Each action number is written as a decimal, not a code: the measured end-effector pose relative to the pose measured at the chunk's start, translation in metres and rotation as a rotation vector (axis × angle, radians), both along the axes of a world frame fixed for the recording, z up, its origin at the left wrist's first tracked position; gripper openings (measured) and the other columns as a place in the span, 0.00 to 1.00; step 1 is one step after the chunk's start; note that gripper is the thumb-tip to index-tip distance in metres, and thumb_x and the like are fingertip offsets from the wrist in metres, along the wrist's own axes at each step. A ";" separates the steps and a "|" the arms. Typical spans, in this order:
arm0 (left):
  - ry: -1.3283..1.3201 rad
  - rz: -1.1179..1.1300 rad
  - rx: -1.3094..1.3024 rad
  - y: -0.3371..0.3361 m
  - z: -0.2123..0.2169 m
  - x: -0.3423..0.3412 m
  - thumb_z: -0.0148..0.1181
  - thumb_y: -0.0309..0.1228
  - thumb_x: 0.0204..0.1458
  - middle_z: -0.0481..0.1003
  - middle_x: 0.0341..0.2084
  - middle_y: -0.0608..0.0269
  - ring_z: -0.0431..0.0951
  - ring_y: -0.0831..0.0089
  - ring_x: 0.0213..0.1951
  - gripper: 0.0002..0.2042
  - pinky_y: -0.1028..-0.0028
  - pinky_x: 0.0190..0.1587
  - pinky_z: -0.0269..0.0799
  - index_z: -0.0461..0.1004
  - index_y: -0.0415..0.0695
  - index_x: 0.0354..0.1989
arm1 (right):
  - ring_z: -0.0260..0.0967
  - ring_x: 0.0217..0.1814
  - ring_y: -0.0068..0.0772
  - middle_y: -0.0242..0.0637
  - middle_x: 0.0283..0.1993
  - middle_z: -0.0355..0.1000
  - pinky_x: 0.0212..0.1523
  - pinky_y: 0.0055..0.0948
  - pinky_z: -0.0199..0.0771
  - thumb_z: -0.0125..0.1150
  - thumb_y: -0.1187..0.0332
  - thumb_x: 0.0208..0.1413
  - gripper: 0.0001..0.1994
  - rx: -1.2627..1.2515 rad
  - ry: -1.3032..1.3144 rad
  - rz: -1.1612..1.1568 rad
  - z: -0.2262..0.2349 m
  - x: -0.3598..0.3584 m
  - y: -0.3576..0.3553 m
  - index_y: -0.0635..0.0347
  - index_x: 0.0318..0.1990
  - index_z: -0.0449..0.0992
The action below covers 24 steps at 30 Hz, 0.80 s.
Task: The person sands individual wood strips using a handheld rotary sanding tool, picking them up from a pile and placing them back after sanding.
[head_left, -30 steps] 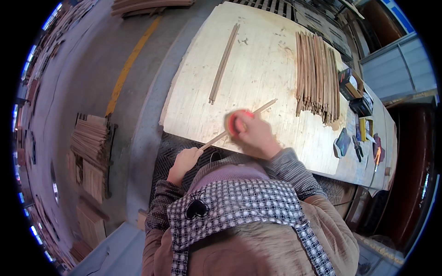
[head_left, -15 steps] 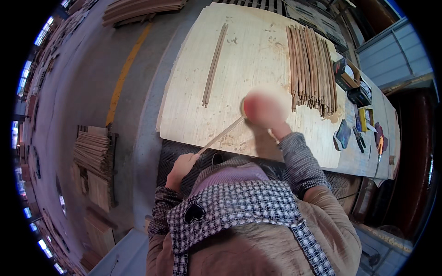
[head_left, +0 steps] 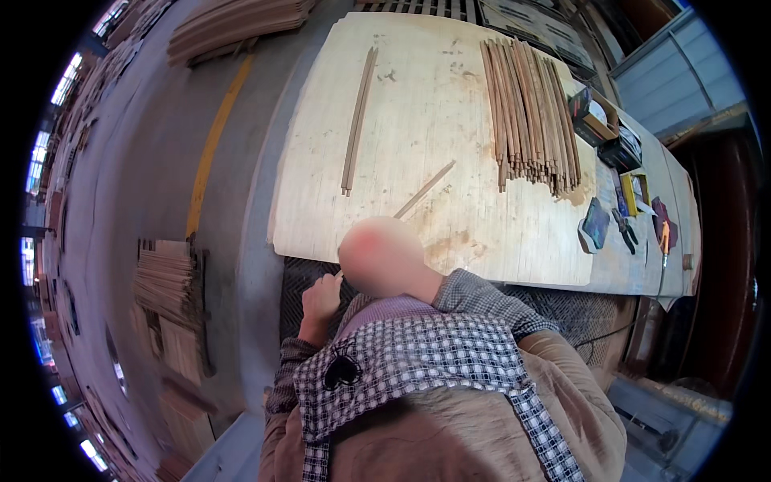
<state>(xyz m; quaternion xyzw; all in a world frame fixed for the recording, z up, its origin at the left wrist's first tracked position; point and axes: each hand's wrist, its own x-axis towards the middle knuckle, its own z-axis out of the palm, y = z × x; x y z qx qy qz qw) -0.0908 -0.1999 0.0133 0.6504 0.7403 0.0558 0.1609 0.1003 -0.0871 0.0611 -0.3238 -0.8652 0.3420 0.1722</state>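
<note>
A thin wooden stick (head_left: pixel 426 189) slants up and to the right, its far end over the pale board (head_left: pixel 313 161). At its near end, just off the board's front edge, my left hand (head_left: pixel 320 297) is closed around it. My right hand (head_left: pixel 383 257) lies across the stick close to my left hand. A blurred patch covers its fingers, so their grip cannot be made out. Two slim sticks (head_left: pixel 359 120) lie side by side on the board's left part. On the right side of the board spreads a row of several brown sticks (head_left: pixel 530 112).
Right of the sticks stand open boxes (head_left: pixel 594 118), a yellow box (head_left: pixel 635 194), black-handled pliers (head_left: pixel 625 231), an orange-handled tool (head_left: pixel 665 236) and a dark pad (head_left: pixel 595 225). Stacked wood strips (head_left: pixel 165 277) stand on the floor at left. A yellow line (head_left: pixel 215 145) crosses the floor.
My right hand has moved down and left along the stick, from its far part to near my left hand. The left hand keeps its hold. The view has shifted slightly.
</note>
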 end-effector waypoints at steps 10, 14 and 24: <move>-0.180 -0.047 -0.092 0.010 0.001 -0.006 0.47 0.42 0.57 0.71 0.20 0.44 0.72 0.44 0.26 0.17 0.50 0.28 0.64 0.65 0.41 0.24 | 0.61 0.53 0.50 0.44 0.48 0.68 0.54 0.47 0.59 0.59 0.62 0.44 0.20 0.233 -0.055 -0.459 0.022 0.089 0.066 0.51 0.48 0.70; -0.293 -0.036 -0.155 0.009 0.002 -0.011 0.45 0.42 0.58 0.71 0.21 0.42 0.71 0.42 0.29 0.17 0.49 0.31 0.63 0.66 0.41 0.25 | 0.68 0.40 0.59 0.47 0.38 0.72 0.39 0.48 0.71 0.55 0.65 0.42 0.16 -0.069 -0.351 -0.540 0.088 0.107 0.113 0.45 0.43 0.69; -0.315 -0.023 -0.230 0.020 0.005 -0.001 0.42 0.44 0.58 0.71 0.22 0.41 0.71 0.40 0.31 0.19 0.49 0.33 0.63 0.68 0.40 0.27 | 0.60 0.58 0.44 0.40 0.50 0.67 0.60 0.45 0.56 0.57 0.62 0.49 0.18 0.192 -0.045 -0.042 -0.001 0.042 0.034 0.56 0.48 0.70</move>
